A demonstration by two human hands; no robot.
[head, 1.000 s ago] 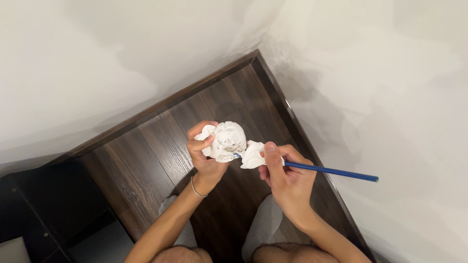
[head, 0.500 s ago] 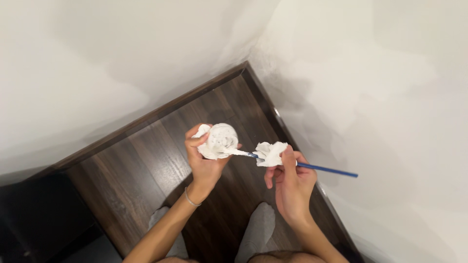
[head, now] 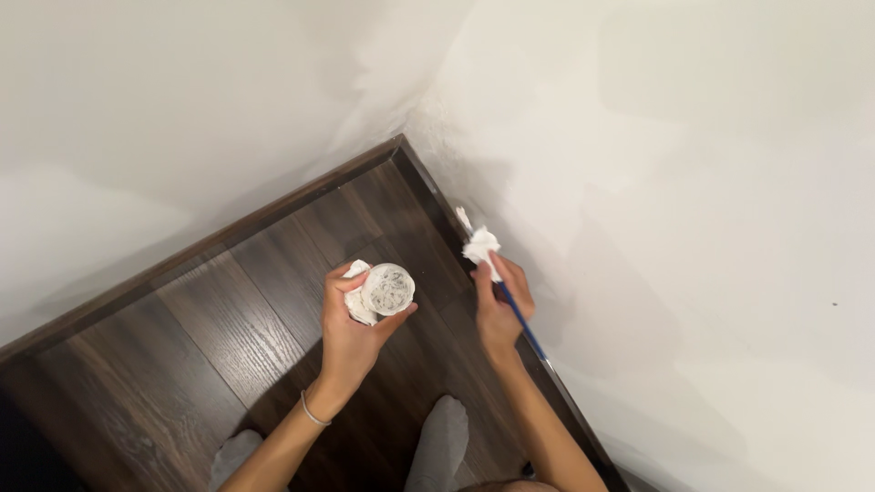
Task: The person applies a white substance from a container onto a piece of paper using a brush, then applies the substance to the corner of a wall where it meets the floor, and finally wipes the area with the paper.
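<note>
both hands work low in the corner of a room, seen from above. left hand (head: 351, 333) is curled around a small round container (head: 389, 289) crusted with white filler or paint, fingers wrapped about its side and thumb over the near rim, with a bit of white paper or rag (head: 359, 296) bunched between palm and container. a thin bracelet (head: 313, 411) circles that wrist. right hand (head: 499, 305) is closed on a slim blue-handled brush (head: 521, 321), fingers folded over the handle together with a crumpled white tissue (head: 480, 244) that pokes out past the fingertips on the far side; the blue handle trails back toward the person along the forearm. the brush tip is hidden by the tissue, which sits right against the dark baseboard (head: 437, 196) where the right-hand white wall (head: 693, 200) meets the floor. the container is held above the dark wood-grain floor (head: 210, 337), left of the brush hand and apart from it. the left-hand white wall (head: 164, 118) meets the other at the far corner. two grey-socked feet (head: 439, 446) show at the near edge.
</note>
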